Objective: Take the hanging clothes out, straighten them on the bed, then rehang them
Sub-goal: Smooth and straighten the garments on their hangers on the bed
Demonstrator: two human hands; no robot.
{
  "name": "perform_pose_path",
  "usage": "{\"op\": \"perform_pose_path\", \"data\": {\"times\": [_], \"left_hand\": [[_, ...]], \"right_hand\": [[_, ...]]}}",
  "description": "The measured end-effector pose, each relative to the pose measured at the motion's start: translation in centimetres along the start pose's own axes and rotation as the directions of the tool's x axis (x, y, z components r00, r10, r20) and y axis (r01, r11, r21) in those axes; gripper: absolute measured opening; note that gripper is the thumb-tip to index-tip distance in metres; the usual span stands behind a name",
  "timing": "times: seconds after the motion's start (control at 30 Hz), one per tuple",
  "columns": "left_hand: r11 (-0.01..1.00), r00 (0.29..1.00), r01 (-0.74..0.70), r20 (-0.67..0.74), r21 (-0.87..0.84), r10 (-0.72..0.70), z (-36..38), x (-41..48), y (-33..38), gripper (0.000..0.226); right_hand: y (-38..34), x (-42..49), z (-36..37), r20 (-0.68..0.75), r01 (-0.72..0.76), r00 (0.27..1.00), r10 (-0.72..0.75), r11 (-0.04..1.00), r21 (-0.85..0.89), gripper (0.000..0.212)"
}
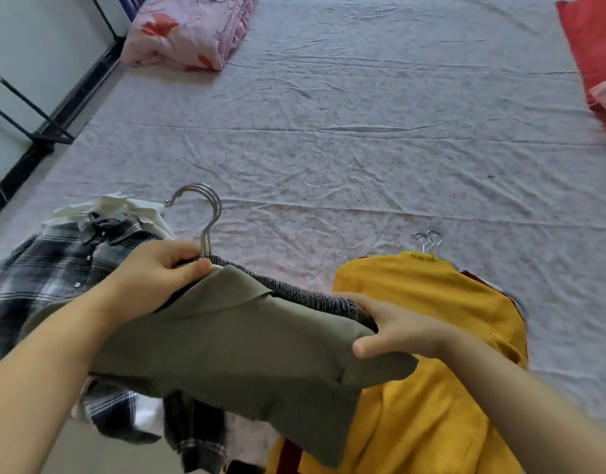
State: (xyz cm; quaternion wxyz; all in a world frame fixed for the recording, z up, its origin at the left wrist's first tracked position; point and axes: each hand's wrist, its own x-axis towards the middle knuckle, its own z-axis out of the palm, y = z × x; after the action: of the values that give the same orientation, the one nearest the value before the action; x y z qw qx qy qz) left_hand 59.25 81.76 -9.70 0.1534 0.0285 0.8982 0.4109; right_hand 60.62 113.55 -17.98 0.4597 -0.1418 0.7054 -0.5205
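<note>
A person's two hands hold a bundle of clothes on hangers just above the near edge of a bed (363, 131). The left hand (154, 271) is closed around the necks of the metal hanger hooks (206, 213), which rise toward 12 o'clock from the fist. The right hand (394, 331) pinches the far shoulder end of the bundle, thumb under and fingers over. On top lies an olive-green shirt (233, 347), with a dark grey knit garment (305, 295) showing behind its collar.

The bundle's long axis runs from 10 o'clock down to 4 o'clock, from one hand to the other, so each hand already has its end. The open sheet lies at 12 o'clock from both hands. Laying the clothes flat there would probably mean a push forward and down.

At 9 o'clock of the bundle a black-and-white plaid shirt (52, 268) lies on the bed with a white garment (124, 206) beyond it, both on hangers. At 3 o'clock a mustard-yellow knit top (441, 336) rests on the bed, with two more hanger hooks (428, 239) poking out at its neck and something red under it.

There are no containers in view. A floral pillow (189, 32) sits at 11 o'clock at the far end of the bed and red bedding (595, 56) at 2 o'clock.
</note>
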Motion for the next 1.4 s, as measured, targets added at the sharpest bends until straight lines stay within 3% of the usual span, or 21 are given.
{"op": "perform_pose_path", "data": {"times": [0.13, 0.2, 0.37, 0.47, 0.53, 0.63, 0.77, 0.97, 1.1, 1.2, 1.3, 1.4], "left_hand": [[0.998, 0.997, 0.07, -0.023, -0.012, -0.07, -2.4, -4.1, 0.6, 0.023], [0.995, 0.993, 0.102, -0.058, -0.02, -0.103, -3.8, -6.3, 1.1, 0.018], [0.99, 0.986, 0.14, -0.089, -0.02, -0.141, -8.1, -12.3, 2.7, 0.021], [0.982, 0.979, 0.189, -0.08, -0.006, -0.189, -11.1, -14.5, 2.8, 0.032], [0.975, 0.975, 0.22, -0.037, 0.015, -0.219, -12.3, -14.3, 2.2, 0.039], [0.962, 0.964, 0.267, -0.014, 0.064, -0.266, -12.0, -11.6, 0.3, 0.024], [0.967, 0.966, 0.229, 0.096, 0.106, -0.24, -8.0, -5.3, -4.9, 0.023], [0.977, 0.954, 0.197, 0.215, 0.083, -0.211, -0.1, 3.5, -14.3, 0.011], [0.984, 0.966, 0.111, 0.217, 0.138, -0.14, 2.8, 8.4, -18.0, 0.011], [0.97, 0.988, 0.066, 0.12, 0.233, -0.096, 4.2, 12.2, -19.8, 0.011], [0.912, 0.986, 0.068, 0.111, 0.405, -0.123, 5.6, 14.5, -21.8, 0.053], [0.9, 0.971, 0.115, 0.145, 0.42, -0.191, 7.2, 13.7, -23.8, 0.058]], "right_hand": [[-3.2, -0.5, 2.7, -0.023, 0.1, 0.994, -0.11, 0.96, -0.262, 0.062], [-4.9, -0.7, 4.2, -0.054, 0.143, 0.985, -0.166, 0.944, -0.297, 0.054], [-8.6, -1.8, 8.0, 0.015, 0.226, 0.973, -0.23, 0.939, -0.259, 0.042], [-10.2, -1.7, 9.8, 0.074, 0.24, 0.97, -0.231, 0.96, -0.147, 0.043], [-10.4, -1.1, 10.6, 0.094, 0.205, 0.976, -0.198, 0.977, -0.063, 0.043], [-9.3, 0.5, 11.1, 0.089, 0.085, 0.992, -0.089, 0.995, 0.043, 0.037], [-5.0, 4.3, 10.7, -0.125, -0.062, 0.99, 0.069, 0.996, 0.056, 0.036], [2.3, 10.5, 8.5, -0.419, -0.211, 0.875, 0.241, 0.97, 0.118, 0.037], [5.7, 14.4, 6.7, -0.517, -0.312, 0.794, 0.32, 0.944, 0.106, 0.044], [6.8, 17.1, 5.0, -0.644, -0.322, 0.709, 0.288, 0.944, 0.068, 0.05], [7.5, 19.5, 4.5, -0.711, -0.398, 0.662, 0.238, 0.915, -0.064, 0.059], [8.5, 20.7, 6.2, -0.68, -0.49, 0.673, 0.29, 0.864, -0.117, 0.056]]}}
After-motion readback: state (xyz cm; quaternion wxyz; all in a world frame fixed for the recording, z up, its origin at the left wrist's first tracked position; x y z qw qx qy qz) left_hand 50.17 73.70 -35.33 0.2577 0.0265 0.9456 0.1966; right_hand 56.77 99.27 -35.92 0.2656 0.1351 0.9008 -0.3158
